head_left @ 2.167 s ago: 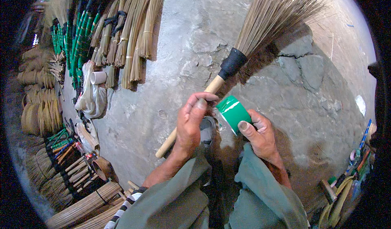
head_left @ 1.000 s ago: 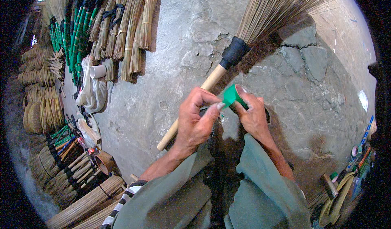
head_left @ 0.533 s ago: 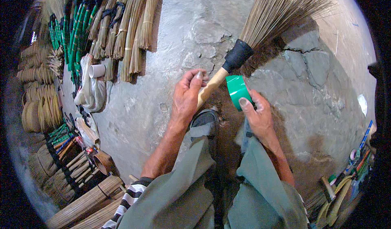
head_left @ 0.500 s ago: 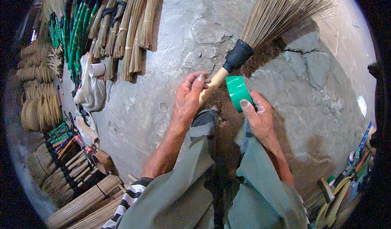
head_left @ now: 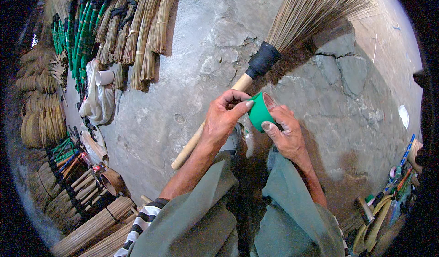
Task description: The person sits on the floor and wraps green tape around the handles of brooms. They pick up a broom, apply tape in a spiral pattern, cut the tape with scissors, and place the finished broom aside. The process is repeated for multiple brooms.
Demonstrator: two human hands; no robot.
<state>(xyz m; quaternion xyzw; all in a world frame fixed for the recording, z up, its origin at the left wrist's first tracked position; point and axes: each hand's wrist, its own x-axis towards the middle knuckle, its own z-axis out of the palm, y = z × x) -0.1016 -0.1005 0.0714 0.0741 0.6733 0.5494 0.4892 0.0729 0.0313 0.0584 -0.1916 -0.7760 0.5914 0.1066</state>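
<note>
My right hand [head_left: 287,131] is closed on a roll of green tape [head_left: 260,112], thumb on its outside and fingers toward its hollow core. My left hand [head_left: 224,120] is closed too, with thumb and forefinger pinching at the roll's left edge. Whether a tape end is between them is too small to tell. A stick broom [head_left: 315,14] slants beneath my left hand, its bristles fanning out to the upper right. Black wrapping [head_left: 263,59] binds the bristles to a bare wooden handle [head_left: 188,147], partly hidden by my left hand and forearm.
Bristle bundles [head_left: 141,33] and green-banded handles [head_left: 81,37] stand at the upper left, near a white plastic bag [head_left: 97,99]. Sticks and coiled fibre line the left side. A hammer [head_left: 366,210] and other tools lie at the lower right. The concrete floor [head_left: 334,133] is cracked.
My left hand has moved from above the broom handle to the tape roll's edge. The roll has turned and shifted slightly left and down. The handle's lower end now shows left of my forearm.
</note>
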